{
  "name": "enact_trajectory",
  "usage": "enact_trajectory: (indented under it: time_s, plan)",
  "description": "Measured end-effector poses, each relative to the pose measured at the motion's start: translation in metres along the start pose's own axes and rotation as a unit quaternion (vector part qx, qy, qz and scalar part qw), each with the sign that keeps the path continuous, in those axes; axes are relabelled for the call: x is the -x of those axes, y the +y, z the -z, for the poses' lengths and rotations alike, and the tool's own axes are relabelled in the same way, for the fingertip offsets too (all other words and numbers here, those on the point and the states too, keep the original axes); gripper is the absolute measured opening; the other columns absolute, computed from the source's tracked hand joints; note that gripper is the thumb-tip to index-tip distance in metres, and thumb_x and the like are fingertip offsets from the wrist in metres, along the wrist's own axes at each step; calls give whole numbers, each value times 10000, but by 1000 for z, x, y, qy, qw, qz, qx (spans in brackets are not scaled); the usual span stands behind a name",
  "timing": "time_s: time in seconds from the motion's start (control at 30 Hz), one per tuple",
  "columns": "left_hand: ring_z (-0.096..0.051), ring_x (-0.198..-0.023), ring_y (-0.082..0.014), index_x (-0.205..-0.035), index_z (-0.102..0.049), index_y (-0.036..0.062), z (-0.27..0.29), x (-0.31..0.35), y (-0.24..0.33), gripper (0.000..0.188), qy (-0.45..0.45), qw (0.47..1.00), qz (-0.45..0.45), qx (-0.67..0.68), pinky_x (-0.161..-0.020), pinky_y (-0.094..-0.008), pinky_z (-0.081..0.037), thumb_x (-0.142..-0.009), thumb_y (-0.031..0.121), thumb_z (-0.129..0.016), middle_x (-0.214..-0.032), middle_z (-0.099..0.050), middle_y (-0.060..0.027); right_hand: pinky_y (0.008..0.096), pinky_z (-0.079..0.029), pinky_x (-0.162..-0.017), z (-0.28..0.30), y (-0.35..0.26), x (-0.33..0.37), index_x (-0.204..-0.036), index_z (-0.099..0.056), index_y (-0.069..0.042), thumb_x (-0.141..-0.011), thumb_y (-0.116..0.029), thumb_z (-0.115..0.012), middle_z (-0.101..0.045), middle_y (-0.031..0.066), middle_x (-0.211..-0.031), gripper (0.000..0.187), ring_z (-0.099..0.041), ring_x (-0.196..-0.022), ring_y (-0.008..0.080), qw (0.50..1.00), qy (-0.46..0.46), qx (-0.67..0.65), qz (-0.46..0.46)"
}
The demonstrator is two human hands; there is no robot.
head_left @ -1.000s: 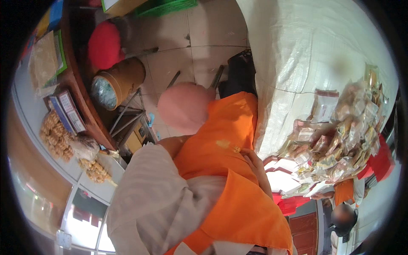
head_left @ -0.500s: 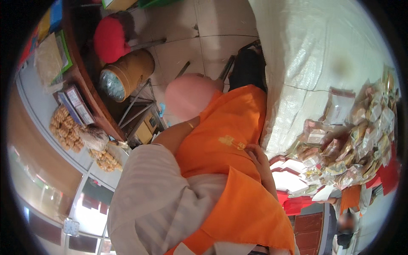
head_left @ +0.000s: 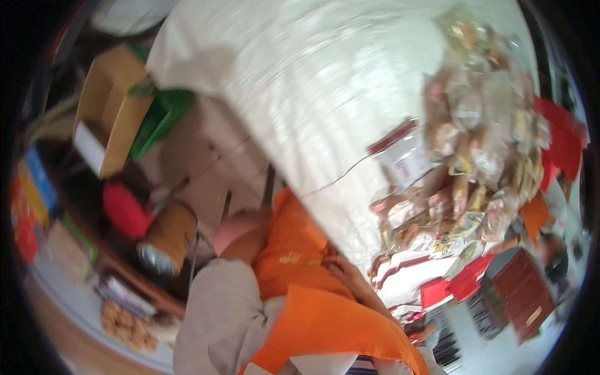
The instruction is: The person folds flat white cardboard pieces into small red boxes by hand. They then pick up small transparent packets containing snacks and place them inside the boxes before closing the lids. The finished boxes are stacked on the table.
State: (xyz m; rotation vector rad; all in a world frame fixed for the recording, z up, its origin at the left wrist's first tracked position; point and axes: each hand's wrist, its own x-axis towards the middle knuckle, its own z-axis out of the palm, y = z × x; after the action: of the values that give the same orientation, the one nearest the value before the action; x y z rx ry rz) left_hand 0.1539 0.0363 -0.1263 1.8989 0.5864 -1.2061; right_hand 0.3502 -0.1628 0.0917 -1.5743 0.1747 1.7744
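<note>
My right hand [head_left: 342, 274] rests at the side of the orange apron [head_left: 287, 250] I wear, close to the edge of a table with a white plastic cover [head_left: 275, 69]. Its fingers look stretched out and slightly apart, with nothing seen in them, though the picture is a little blurred. Only my left forearm [head_left: 245, 249] shows; it runs down behind the apron, and the hand is hidden. Just beyond that forearm is a pink stool seat [head_left: 228, 231]. Nearest to my right hand on the table lie white sheets with red edges [head_left: 406, 272].
Many clear-wrapped packets [head_left: 475, 137] are heaped on the table's right side. A cardboard box [head_left: 115, 100], a green crate [head_left: 164, 119], a red stool seat [head_left: 127, 209] and a brown drum [head_left: 169, 234] stand at left. Another person [head_left: 553, 256] is far right.
My view has swung, so the covered table takes up more of the middle and the box and crate have come in at left. My right hand stays at the apron.
</note>
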Motion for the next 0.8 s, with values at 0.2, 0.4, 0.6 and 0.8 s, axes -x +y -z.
enact_trajectory:
  time_s: [0.2, 0.4, 0.6, 0.8]
  plan:
    - [-616, -1009, -316, -1140, -626, 60, 37, -10, -38, 342, -64, 992, -9, -107, -867, -407, -482, -862, 246, -552, -1080, -641, -149, 279, -355, -1012, -12, -69, 21, -1244, -532, -39, -979, -150, -479, -535, 61, -1244, 292, -462, -1184, 150, 998, -5, -18, -62]
    - [-620, -1000, -316, -1131, -628, 55, 66, -10, -59, 342, -90, 979, 5, -185, -861, -409, -483, -858, 249, -560, -1063, -648, -148, 293, -324, -1044, -7, -37, 19, -1269, -503, -34, -989, -142, -446, -518, 71, -1262, 305, -445, -1216, 166, 995, -47, -52, 69]
    - [-625, -991, -316, -1123, -631, 50, 130, -19, -70, 341, -104, 944, -14, -313, -855, -410, -484, -855, 252, -569, -1047, -655, -147, 326, -308, -1071, -6, -10, -1, -1292, -487, -39, -1002, -190, -452, -506, 97, -1297, 329, -435, -1252, 201, 958, -18, -94, 271]
    - [-630, -981, -315, -1115, -633, 44, 222, -25, -40, 342, -115, 872, -58, -472, -849, -411, -485, -851, 254, -578, -1030, -662, -146, 355, -361, -1049, -7, 16, -20, -1321, -465, -54, -990, -179, -457, -512, 122, -1324, 354, -473, -1237, 242, 931, 11, -74, 358]
